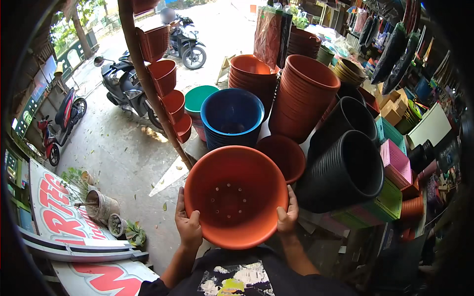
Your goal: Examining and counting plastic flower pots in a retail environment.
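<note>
An orange-brown plastic plant pot (pixel 237 174) is held up before my chest, its mouth towards me. A ring of small drainage holes shows in its base. My left hand (pixel 189 222) grips the rim on the left, thumb over the edge and fingers along the outer wall. On the opposite side my right hand (pixel 288 214) holds the rim the same way. Just beyond it are a second terracotta-coloured pot (pixel 283 157) and a stack of blue pots (pixel 232 111). Close to my right hand leans a stack of ribbed black pots (pixel 340 174).
Tall stacks of terracotta-coloured pots (pixel 303 96) stand behind. A pole (pixel 148 77) carries small hanging pots at left. Plastic baskets (pixel 395 162) are piled at right. Parked motor scooters (pixel 126 83), potted plants (pixel 102 205) and lettered signboards (pixel 55 207) occupy the left; a person (pixel 172 24) is by another scooter.
</note>
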Demonstrator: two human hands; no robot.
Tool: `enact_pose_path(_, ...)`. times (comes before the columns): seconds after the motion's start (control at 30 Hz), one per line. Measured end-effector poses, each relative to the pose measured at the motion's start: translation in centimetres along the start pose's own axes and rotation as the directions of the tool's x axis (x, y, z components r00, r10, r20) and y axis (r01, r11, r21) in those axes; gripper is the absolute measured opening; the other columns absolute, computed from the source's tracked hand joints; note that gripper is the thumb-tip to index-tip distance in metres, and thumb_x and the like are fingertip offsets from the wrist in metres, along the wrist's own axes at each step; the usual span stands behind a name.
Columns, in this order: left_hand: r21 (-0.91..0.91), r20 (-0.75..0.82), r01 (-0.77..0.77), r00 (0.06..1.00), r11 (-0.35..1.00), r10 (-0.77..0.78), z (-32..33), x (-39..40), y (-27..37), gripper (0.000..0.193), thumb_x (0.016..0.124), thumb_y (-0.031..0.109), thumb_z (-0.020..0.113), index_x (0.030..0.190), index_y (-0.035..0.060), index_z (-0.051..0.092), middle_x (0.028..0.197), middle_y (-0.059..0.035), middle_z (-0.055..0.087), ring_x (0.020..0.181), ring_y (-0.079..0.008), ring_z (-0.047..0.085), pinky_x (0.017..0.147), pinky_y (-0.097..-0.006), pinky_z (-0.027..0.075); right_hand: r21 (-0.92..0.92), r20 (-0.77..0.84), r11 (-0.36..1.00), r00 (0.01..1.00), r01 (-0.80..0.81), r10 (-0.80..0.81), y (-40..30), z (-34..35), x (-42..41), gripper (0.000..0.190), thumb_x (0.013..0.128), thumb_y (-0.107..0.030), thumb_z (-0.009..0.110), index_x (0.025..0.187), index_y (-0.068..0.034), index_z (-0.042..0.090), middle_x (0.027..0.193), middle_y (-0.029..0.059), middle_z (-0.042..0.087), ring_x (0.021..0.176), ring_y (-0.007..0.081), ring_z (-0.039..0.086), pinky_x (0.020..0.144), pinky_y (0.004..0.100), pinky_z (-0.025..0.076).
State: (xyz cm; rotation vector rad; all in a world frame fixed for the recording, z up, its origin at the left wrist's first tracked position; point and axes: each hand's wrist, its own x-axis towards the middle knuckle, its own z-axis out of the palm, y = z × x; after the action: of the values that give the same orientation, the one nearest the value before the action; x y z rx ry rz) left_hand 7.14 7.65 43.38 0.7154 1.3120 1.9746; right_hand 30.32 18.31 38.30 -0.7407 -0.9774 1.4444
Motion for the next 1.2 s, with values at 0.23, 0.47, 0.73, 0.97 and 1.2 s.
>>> enact_pose_path(0.23, 0.317, -0.021, -0.063, 0.997, 0.946, 0.073, -3.1, 0.1, -2.5, 0.070, 0.076, -0.009, 0.042, 0.144, -0.0048, 0.029, 0.148, -0.0179, 0.035, 0.133, -0.0273, 0.041, 0.112, -0.0359, 0.027, -0.020, -0.024, 0.999, 0.999, 0.036, -0.037, -0.2, 1.7, 0.6, 0.068, 0.073, 0.012, 0.037, 0.140, 0.007, 0.030, 0.137, 0.0159, 0.045, 0.126, 0.0212, 0.047, 0.107, 0.0338, 0.038)
enact_pose_path(0.47, 0.563, 0.804, -0.693, 0.585, 0.450, -0.107, -3.8, -0.6, -1.4, 0.046, 0.082, 0.033, 0.066, 0.123, 0.0119, 0.061, 0.123, -0.0119, 0.061, 0.119, -0.0303, 0.055, 0.108, -0.0479, 0.029, -0.090, -0.025, 0.988, 0.992, -0.126, 0.124, 1.0, 2.8, 1.9, 0.069, 0.073, 0.016, 0.039, 0.140, 0.005, 0.027, 0.135, 0.0184, 0.047, 0.124, 0.0222, 0.049, 0.106, 0.0336, 0.039)
enact_pose_path(0.73, 0.541, 0.818, -0.694, 0.565, 0.475, -0.107, -6.4, -2.9, -6.3, 0.015, 0.073, 0.018, 0.068, 0.086, 0.0105, 0.066, 0.075, -0.0081, 0.063, 0.071, -0.0275, 0.064, 0.062, -0.0390, 0.051, 0.023, -0.105, 0.967, 0.962, -0.253, 0.254, 2.9, 5.1, 1.9, 0.071, 0.086, 0.004, 0.048, 0.148, 0.002, 0.012, 0.138, 0.0215, 0.046, 0.121, 0.0229, 0.051, 0.102, 0.0331, 0.041)
enact_pose_path(0.97, 0.588, 0.591, -0.341, 0.800, 0.733, -0.103, -7.1, -2.3, -5.4, 0.013, 0.074, 0.010, 0.073, 0.086, 0.0071, 0.069, 0.070, -0.0107, 0.061, 0.063, -0.0267, 0.062, 0.060, -0.0363, 0.049, -0.259, -0.063, 0.919, 0.955, -0.296, 0.290, 6.7, 1.8, 0.7, 0.069, 0.096, -0.029, 0.050, 0.146, 0.006, 0.019, 0.147, 0.0229, 0.035, 0.137, 0.0270, 0.032, 0.113, 0.0360, 0.026)
enact_pose_path(1.2, 0.440, 0.386, -0.005, 0.904, 0.898, -0.185, -7.0, -1.8, -5.0, 0.006, 0.085, 0.007, 0.067, 0.086, 0.0012, 0.067, 0.072, -0.0029, 0.063, 0.064, -0.0090, 0.056, 0.061, -0.0268, 0.046, 0.055, 0.046, 0.870, 0.872, -0.489, 0.488, 7.0, -1.4, 0.6, 0.060, 0.099, -0.046, 0.037, 0.135, 0.000, 0.047, 0.133, 0.0159, 0.053, 0.121, 0.0239, 0.051, 0.105, 0.0371, 0.037)
